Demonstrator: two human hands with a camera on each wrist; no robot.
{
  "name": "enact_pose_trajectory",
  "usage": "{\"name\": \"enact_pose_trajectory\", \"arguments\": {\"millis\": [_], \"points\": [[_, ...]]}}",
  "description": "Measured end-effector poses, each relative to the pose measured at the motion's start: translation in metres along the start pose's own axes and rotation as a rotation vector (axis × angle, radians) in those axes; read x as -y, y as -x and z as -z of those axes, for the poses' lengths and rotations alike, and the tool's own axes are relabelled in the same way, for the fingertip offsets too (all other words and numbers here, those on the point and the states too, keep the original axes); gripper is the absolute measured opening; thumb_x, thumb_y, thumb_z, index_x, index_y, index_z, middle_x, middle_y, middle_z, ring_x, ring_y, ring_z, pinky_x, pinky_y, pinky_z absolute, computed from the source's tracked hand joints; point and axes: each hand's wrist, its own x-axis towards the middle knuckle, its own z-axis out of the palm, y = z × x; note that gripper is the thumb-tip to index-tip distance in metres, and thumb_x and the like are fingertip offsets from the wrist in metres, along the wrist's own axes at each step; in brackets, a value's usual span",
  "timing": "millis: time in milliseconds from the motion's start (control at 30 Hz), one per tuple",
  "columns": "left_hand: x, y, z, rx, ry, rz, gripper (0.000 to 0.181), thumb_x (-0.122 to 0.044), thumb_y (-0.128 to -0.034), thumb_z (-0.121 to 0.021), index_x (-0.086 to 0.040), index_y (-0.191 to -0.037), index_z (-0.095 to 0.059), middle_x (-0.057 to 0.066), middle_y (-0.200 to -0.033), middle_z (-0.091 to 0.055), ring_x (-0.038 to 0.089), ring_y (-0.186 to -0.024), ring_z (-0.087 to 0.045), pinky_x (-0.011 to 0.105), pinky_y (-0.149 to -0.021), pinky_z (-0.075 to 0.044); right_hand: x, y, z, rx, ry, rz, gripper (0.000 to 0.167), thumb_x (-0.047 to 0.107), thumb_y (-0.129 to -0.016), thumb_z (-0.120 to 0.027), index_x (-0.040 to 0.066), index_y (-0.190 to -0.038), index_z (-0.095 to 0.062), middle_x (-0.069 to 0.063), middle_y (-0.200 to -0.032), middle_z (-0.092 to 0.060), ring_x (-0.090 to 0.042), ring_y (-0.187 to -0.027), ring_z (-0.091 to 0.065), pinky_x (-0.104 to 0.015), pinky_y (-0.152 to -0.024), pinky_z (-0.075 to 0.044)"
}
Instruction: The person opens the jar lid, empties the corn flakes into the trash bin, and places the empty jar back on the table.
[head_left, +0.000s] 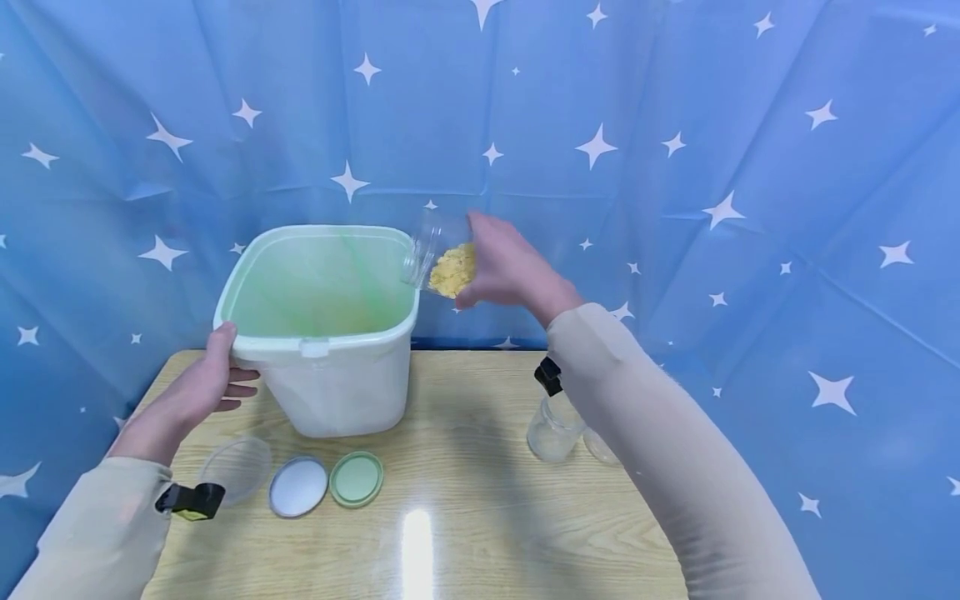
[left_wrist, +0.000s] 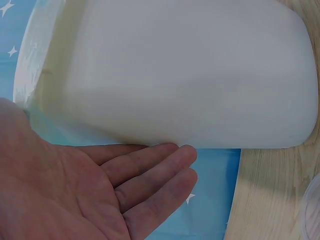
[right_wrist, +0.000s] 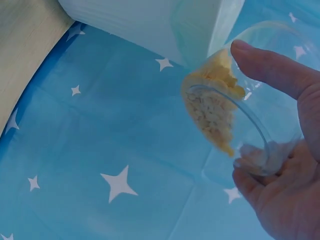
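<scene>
A white bin (head_left: 337, 383) with a pale green rim stands at the back left of the table, its mouth facing up. My left hand (head_left: 197, 385) holds the rim at its front left corner, thumb on top. In the left wrist view the fingers (left_wrist: 150, 175) extend nearly straight along the bin's outer wall. My right hand (head_left: 513, 265) grips a clear jar (head_left: 431, 237), tilted with its mouth over the bin's right rim. Yellow crumbly flakes (head_left: 453, 271) lie inside the jar, near its base. The bin's bottom is hidden from view.
Before the bin lie a clear lid (head_left: 238, 468), a white lid (head_left: 298, 487) and a green lid (head_left: 356, 479). To the right stands a clear jar (head_left: 553, 433), with another clear container (head_left: 600, 447) partly behind my sleeve. A blue star-patterned curtain (head_left: 480, 100) hangs behind the table.
</scene>
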Motion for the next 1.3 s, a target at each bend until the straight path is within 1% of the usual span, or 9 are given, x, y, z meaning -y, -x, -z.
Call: {"name": "enact_pose_trajectory", "arguments": {"millis": [133,233,333,400,600,733,867,1100,1300], "points": [[0.002,0.0,0.0,0.003,0.011,0.006,0.098,-0.059,-0.0937,0.018,0.017,-0.146,-0.017,0.045,-0.141,-0.036,0.057,-0.123,-0.049,0.063,-0.098,-0.045,0.009,-0.005,0.001,-0.005,0.031,-0.01,0.12,0.024,-0.06,-0.093,0.006,-0.153,-0.02,-0.007,-0.137,-0.049,-0.022,-0.118,-0.048,-0.039,-0.108,-0.044],[0.003,0.0,0.0,0.0,0.017,0.008,0.097,-0.058,-0.0935,0.019,0.017,-0.146,-0.015,0.045,-0.141,-0.035,0.057,-0.123,-0.048,0.064,-0.099,-0.044,0.014,-0.007,0.002,0.0,0.059,-0.027,0.117,0.024,-0.061,-0.091,0.009,-0.153,-0.021,-0.007,-0.146,-0.044,-0.023,-0.127,-0.044,-0.041,-0.111,-0.041],[0.003,0.0,-0.001,-0.005,0.027,0.003,0.096,-0.056,-0.0939,0.02,0.017,-0.146,-0.016,0.046,-0.14,-0.034,0.058,-0.124,-0.046,0.064,-0.099,-0.044,0.018,-0.009,0.002,0.01,0.097,-0.047,0.117,0.027,-0.064,-0.09,0.012,-0.155,-0.018,-0.007,-0.157,-0.031,-0.025,-0.142,-0.033,-0.045,-0.117,-0.034],[0.003,-0.001,-0.001,-0.007,0.033,0.0,0.095,-0.054,-0.0941,0.02,0.017,-0.145,-0.017,0.047,-0.139,-0.034,0.059,-0.125,-0.045,0.064,-0.099,-0.044,0.02,-0.011,0.003,0.015,0.118,-0.052,0.118,0.028,-0.065,-0.089,0.013,-0.156,-0.015,-0.007,-0.16,-0.026,-0.026,-0.146,-0.027,-0.046,-0.119,-0.03],[0.001,0.0,-0.002,-0.008,0.036,0.019,0.096,-0.054,-0.094,0.02,0.018,-0.142,-0.021,0.044,-0.14,-0.034,0.058,-0.126,-0.041,0.064,-0.1,-0.041,0.024,-0.014,0.003,0.012,0.167,-0.037,0.12,0.027,-0.067,-0.089,0.012,-0.157,-0.011,-0.007,-0.162,-0.023,-0.027,-0.149,-0.023,-0.04,-0.123,-0.024],[-0.001,0.0,-0.004,-0.007,0.035,0.018,0.096,-0.054,-0.094,0.02,0.019,-0.139,-0.024,0.044,-0.139,-0.033,0.056,-0.125,-0.039,0.065,-0.1,-0.039,0.024,-0.014,0.003,0.003,0.201,-0.012,0.117,0.024,-0.066,-0.088,0.012,-0.156,-0.015,-0.007,-0.16,-0.027,-0.026,-0.147,-0.026,-0.039,-0.122,-0.026],[-0.004,0.001,-0.008,0.007,0.034,-0.002,0.095,-0.055,-0.0941,0.02,0.017,-0.139,-0.024,0.043,-0.14,-0.031,0.058,-0.127,-0.036,0.068,-0.101,-0.036,0.024,-0.015,0.003,-0.015,0.233,0.02,0.111,0.02,-0.065,-0.087,0.012,-0.154,-0.021,-0.007,-0.157,-0.032,-0.026,-0.145,-0.029,-0.038,-0.121,-0.029],[-0.008,0.003,-0.014,0.039,0.01,-0.005,0.096,-0.054,-0.0947,0.019,0.018,-0.142,-0.021,0.043,-0.141,-0.031,0.059,-0.129,-0.034,0.068,-0.103,-0.035,0.025,-0.016,0.005,-0.031,0.287,0.047,0.109,0.018,-0.067,-0.085,0.01,-0.154,-0.02,-0.008,-0.159,-0.029,-0.027,-0.147,-0.026,-0.039,-0.122,-0.025],[-0.007,0.003,-0.015,0.03,-0.011,-0.016,0.094,-0.053,-0.095,0.02,0.017,-0.144,-0.02,0.044,-0.141,-0.03,0.061,-0.128,-0.034,0.07,-0.102,-0.034,0.027,-0.019,0.003,-0.017,0.334,0.065,0.106,0.019,-0.07,-0.084,0.009,-0.154,-0.02,-0.008,-0.159,-0.027,-0.027,-0.148,-0.024,-0.037,-0.122,-0.025]]}}
